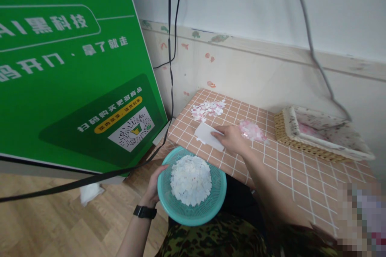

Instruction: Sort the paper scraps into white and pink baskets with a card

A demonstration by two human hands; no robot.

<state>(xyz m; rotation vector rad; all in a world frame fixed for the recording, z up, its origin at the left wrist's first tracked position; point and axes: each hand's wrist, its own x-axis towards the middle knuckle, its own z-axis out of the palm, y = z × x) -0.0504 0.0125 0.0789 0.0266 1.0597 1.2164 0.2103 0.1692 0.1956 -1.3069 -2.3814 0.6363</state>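
Surface grid is showing between the wicker basket at the far edge and the near edge. Just off the near edge, the left hand is gripping a teal colander, its fingers clasping the rim; white paper scraps are heaping inside. Toward the surface's left end, the right hand is pinching a plain white card between its fingers. A green panel is displaying "AI黑科技", "拿了就走" and "扫码购买更多商品".
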